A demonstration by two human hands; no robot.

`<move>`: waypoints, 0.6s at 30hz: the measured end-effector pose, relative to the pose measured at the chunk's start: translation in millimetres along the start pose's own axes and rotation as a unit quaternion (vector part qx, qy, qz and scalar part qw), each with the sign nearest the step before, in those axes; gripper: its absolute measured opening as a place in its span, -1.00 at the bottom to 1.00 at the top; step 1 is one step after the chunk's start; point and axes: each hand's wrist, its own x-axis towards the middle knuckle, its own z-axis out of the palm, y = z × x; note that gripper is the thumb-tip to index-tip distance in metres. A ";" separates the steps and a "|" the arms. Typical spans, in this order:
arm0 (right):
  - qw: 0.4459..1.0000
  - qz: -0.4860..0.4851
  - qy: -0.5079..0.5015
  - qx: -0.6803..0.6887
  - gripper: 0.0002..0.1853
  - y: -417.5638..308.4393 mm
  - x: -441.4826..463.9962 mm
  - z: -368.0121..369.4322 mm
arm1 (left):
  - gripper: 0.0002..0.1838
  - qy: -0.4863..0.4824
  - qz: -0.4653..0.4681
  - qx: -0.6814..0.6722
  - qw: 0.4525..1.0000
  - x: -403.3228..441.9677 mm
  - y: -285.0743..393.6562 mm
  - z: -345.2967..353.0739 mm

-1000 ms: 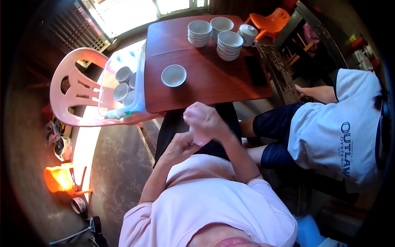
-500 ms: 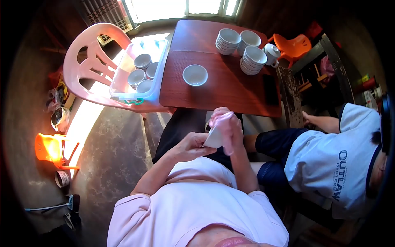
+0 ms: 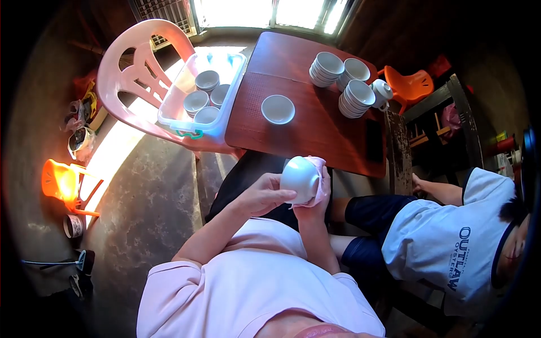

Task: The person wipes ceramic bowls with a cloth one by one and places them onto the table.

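Note:
A white bowl [image 3: 297, 179] is held tilted above my lap, its outer side facing up toward me. My left hand [image 3: 264, 192] grips its left edge, with the thumb lying along the outside. On the other side, my right hand [image 3: 313, 213] is closed around a pink cloth [image 3: 322, 190] pressed against the bowl; most of those fingers are hidden behind it. Just beyond my hands, a single white bowl [image 3: 278, 109] stands upright on the reddish-brown table [image 3: 248, 130].
Several stacked bowls [image 3: 356, 99] and a white lidded pot [image 3: 382, 93] stand at the table's far right. A clear plastic bin [image 3: 169, 122] holding more bowls rests on a pink chair [image 3: 108, 84]. Someone in a white shirt [image 3: 434, 231] sits on my right.
The bowl has turned from nearly edge-on to show its rounded outside. My right hand and the cloth have shifted from in front of it to its right side. The view has shifted slightly.

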 end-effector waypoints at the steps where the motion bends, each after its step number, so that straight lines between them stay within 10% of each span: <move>1: 0.999 -0.017 -0.036 -0.017 -0.61 0.3 2.8 -5.6 | -0.74 -0.004 -0.004 0.082 0.997 -0.3 -3.0 0.3; 4: 0.966 -0.090 -0.160 -0.180 -0.48 -13.7 22.3 -20.6 | -0.68 -0.042 -0.019 0.186 0.981 0.4 -0.9 -1.3; 7: 0.772 -0.232 -0.304 -0.507 -0.53 -34.1 21.7 -6.7 | -0.58 -0.006 -0.094 0.037 0.995 -3.4 14.0 5.8; 10: 0.878 -0.128 -0.192 -0.419 -0.58 -24.1 21.6 -30.7 | -0.60 0.006 -0.083 -0.058 0.995 -0.9 10.7 -5.0; 11: 0.952 -0.123 0.041 -0.276 -0.56 -1.0 13.2 -25.0 | -0.62 0.011 -0.044 -0.099 0.994 2.7 4.5 -9.2; 18: 0.934 -0.160 0.009 -0.319 -0.34 26.5 -17.9 8.2 | -0.53 0.076 0.027 -0.113 0.990 0.3 4.4 -0.9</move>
